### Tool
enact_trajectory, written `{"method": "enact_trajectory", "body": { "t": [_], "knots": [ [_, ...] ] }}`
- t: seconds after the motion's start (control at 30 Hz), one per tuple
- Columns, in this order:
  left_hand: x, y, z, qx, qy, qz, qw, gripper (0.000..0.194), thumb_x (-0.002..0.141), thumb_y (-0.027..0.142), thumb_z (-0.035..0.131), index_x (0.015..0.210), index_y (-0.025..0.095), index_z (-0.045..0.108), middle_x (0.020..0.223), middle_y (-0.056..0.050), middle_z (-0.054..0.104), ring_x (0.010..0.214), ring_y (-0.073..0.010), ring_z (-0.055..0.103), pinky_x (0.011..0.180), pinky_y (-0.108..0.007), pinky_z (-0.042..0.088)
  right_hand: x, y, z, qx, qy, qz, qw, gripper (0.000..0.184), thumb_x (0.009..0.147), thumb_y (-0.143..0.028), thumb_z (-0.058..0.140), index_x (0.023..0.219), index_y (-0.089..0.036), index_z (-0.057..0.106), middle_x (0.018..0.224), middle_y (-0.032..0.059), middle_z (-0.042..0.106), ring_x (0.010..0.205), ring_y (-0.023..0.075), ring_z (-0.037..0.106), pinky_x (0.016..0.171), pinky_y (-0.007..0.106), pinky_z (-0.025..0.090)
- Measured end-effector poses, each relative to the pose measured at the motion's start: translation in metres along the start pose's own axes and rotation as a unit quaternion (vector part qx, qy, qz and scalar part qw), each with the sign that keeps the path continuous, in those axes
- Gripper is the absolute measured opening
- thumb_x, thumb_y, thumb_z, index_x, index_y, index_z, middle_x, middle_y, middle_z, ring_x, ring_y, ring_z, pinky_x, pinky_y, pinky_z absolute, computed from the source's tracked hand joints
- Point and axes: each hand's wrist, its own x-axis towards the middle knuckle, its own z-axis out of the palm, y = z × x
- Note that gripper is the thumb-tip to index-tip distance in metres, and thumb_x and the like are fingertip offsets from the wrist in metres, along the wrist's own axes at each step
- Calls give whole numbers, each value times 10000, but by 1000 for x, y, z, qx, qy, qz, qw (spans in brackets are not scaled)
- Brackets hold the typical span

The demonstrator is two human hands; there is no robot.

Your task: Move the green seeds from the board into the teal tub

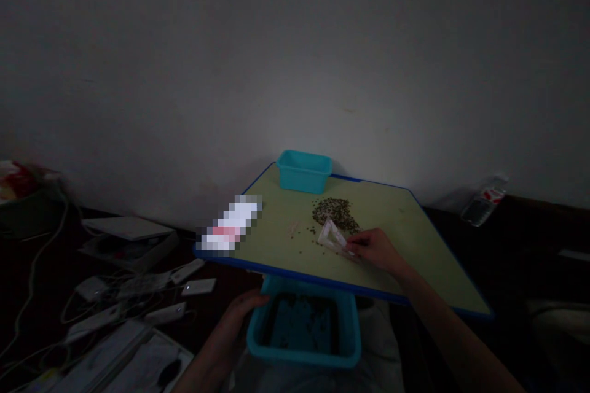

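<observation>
My right hand (372, 247) pinches a clear triangular set square (330, 243), which lies low over the table at the near edge of a pile of small dark grains (332, 211). Below the table's front edge, a turquoise plastic basin (302, 357) rests at my lap, with dark bits scattered over its bottom. My left hand (240, 309) grips this basin by its left side; some of its fingers are hidden. A few pale pieces (292, 229) and stray grains lie left of the pile.
The pale green table (419, 258) has a blue rim. A second turquoise basin (304, 179) stands at its back, near the wall. A bright, pixelated rectangle (233, 226) lies at the left edge. Cables and white power strips (198, 287) clutter the floor at left; a clear package (485, 201) lies right.
</observation>
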Motion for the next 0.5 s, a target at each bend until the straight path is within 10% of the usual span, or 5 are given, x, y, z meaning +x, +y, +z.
{"method": "enact_trajectory", "body": {
  "t": [0.27,0.5],
  "knots": [
    [1,-2,1,-34,-54,-9,998,253,708,274,551,913,177,663,773,-65,747,726,-284,670,702,-413,490,6,-4,5,15,2,0,1000,248,723,-320,548,835,-171,711,737,28,692,656,172,595,567,231,413],
    [-2,1,7,-23,18,0,1000,171,649,258,594,782,192,678,699,-40,745,683,-278,669,645,-394,501,14,-6,11,3,-3,-14,1000,235,726,-307,543,826,-179,714,696,14,684,630,155,583,548,219,404]
  ]
}}
